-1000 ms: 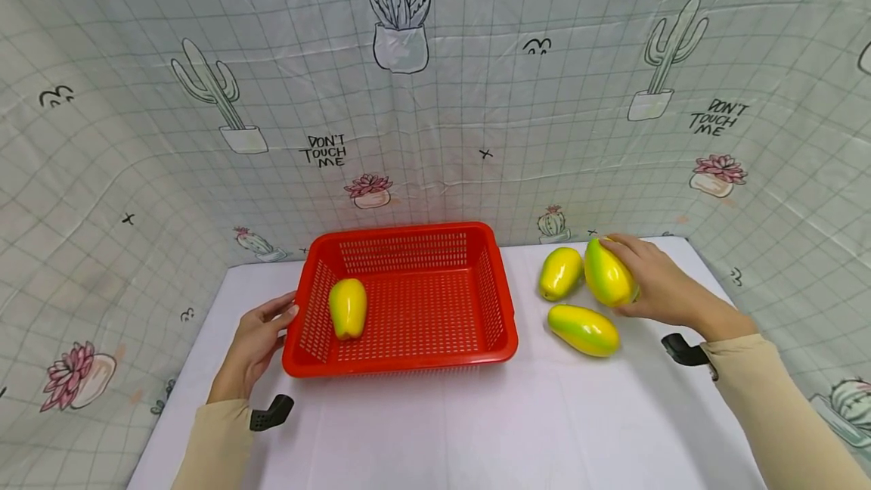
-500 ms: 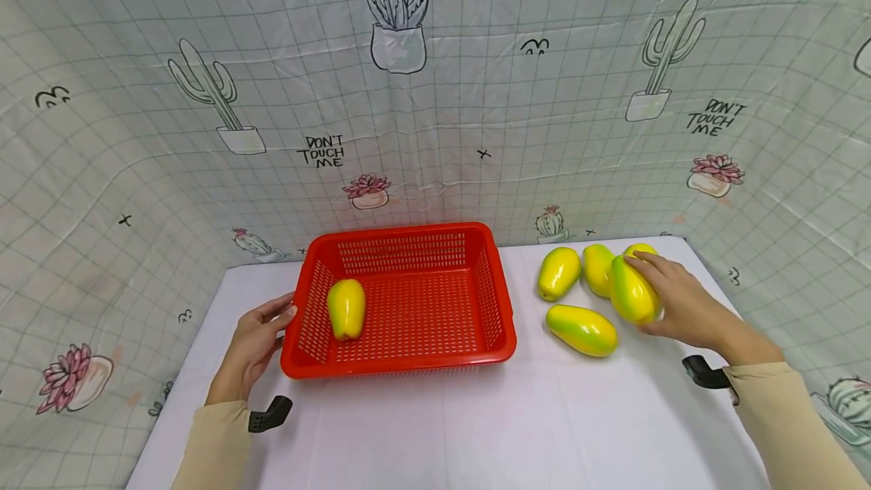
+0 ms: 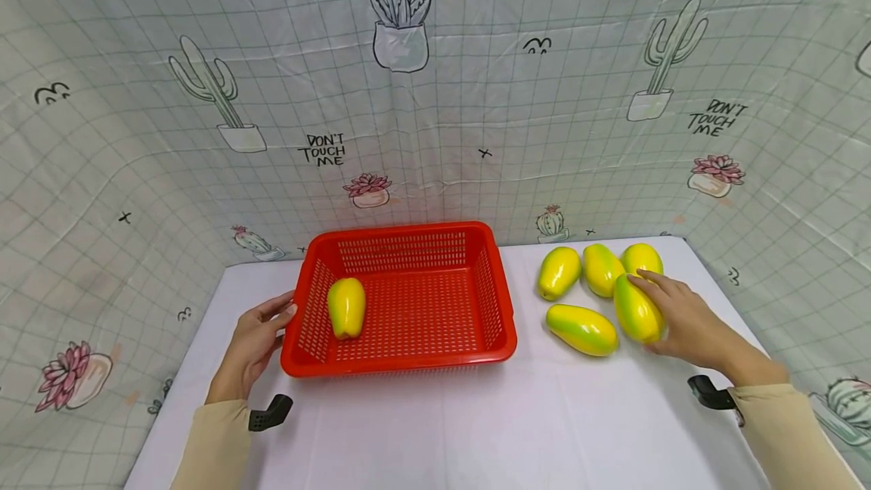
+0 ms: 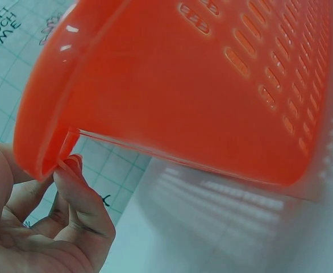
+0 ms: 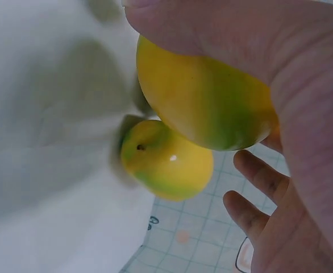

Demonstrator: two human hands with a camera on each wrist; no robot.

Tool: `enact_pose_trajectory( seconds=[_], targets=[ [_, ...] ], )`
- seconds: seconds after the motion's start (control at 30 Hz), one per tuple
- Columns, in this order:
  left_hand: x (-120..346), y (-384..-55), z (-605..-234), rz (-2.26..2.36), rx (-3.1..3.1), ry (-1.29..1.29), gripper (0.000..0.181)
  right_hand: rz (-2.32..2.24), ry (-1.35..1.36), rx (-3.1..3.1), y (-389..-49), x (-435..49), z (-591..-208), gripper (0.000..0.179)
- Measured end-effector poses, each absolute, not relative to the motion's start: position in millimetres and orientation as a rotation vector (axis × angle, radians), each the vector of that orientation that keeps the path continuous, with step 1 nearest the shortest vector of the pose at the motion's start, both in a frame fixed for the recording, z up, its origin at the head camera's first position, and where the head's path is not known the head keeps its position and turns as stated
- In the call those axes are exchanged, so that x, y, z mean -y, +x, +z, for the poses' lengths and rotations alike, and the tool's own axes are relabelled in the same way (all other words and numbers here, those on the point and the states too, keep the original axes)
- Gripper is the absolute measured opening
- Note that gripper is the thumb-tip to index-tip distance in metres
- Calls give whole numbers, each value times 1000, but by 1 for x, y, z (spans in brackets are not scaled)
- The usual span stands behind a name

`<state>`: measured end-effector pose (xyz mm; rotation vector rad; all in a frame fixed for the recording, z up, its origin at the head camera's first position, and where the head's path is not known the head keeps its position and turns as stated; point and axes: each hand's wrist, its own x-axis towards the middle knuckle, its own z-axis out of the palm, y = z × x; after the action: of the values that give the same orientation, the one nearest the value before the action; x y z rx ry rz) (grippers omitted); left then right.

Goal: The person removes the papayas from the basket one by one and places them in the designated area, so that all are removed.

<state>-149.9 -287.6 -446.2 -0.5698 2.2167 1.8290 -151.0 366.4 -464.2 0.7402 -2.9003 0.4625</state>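
In the head view, my left hand [image 3: 255, 342] holds the left rim of a red plastic basket [image 3: 401, 364]. The left wrist view shows bent fingers [image 4: 84, 205] right at the basket's lip [image 4: 33, 136]. One yellow mango [image 3: 347, 308] lies inside, near the left wall. Over on the right, my right hand [image 3: 690, 324] grips a yellow-green mango [image 3: 638, 310], thumb on the near side and fingers over the top. From the right wrist, this mango [image 5: 206, 102] partly overlaps another mango [image 5: 169, 162] behind it.
Beside the held mango lie several more: a mango [image 3: 559, 273] at the back left, a mango [image 3: 602, 271] in the middle, a mango [image 3: 641, 257] behind, and a mango [image 3: 582, 330] in front. A grid-patterned cloth [image 3: 449, 97] rises behind the white table [image 3: 435, 429].
My right hand has moved right and then nearer the front, the mango in its grip. Two mangoes behind it have come into sight. The left hand and basket stay put.
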Motion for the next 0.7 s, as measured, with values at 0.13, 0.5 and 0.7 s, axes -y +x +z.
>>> enact_pose_trajectory(
  seconds=[0.13,0.5,0.7],
  targets=[
    [288,-150,-447,1831,-2213,-567,61,452,760,2886,-147,-365,-468,111],
    [286,-150,-446,1827,-2216,-573,61,451,745,2924,-140,-363,-474,113],
    [286,-150,-446,1826,-2216,-579,61,453,800,2863,-138,-364,-481,113]
  ],
)
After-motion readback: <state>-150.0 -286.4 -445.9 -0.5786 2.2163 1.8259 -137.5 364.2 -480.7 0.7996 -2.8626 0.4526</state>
